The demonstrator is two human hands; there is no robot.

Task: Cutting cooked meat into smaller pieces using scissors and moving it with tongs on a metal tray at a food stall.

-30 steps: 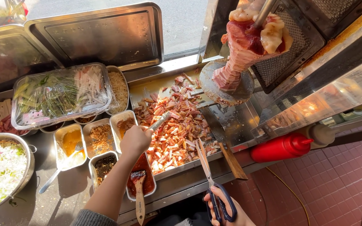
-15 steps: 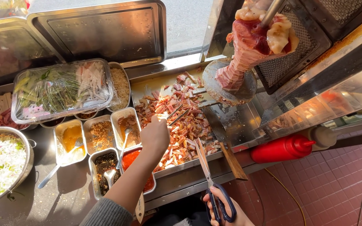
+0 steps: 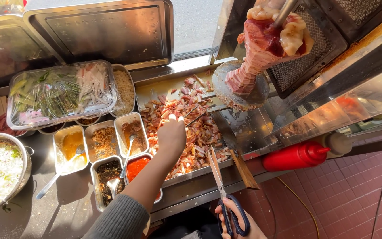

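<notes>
My left hand [image 3: 172, 135] reaches over a steel tray [image 3: 155, 86] heaped with chopped cooked meat [image 3: 197, 132]. Its fingers are closed around metal tongs [image 3: 195, 114] whose tips point right into the meat. My right hand [image 3: 244, 226] is at the bottom edge, fingers through the dark handles of long scissors [image 3: 219, 177]; the blades point up at the tray's near rim. A vertical spit of raw and browned meat [image 3: 261, 48] stands over a round plate behind the tray.
Small steel containers of sauces and toppings [image 3: 107, 141] sit left of the meat tray, some with spoons. A wrapped tray of vegetables [image 3: 63, 93], a bowl of shredded salad [image 3: 25, 163], a wooden-handled knife [image 3: 237, 155] and a red squeeze bottle [image 3: 295, 156] surround them.
My left hand has moved up and to the right, from over the sauce containers onto the chopped meat. The right hand with the scissors has stayed in place.
</notes>
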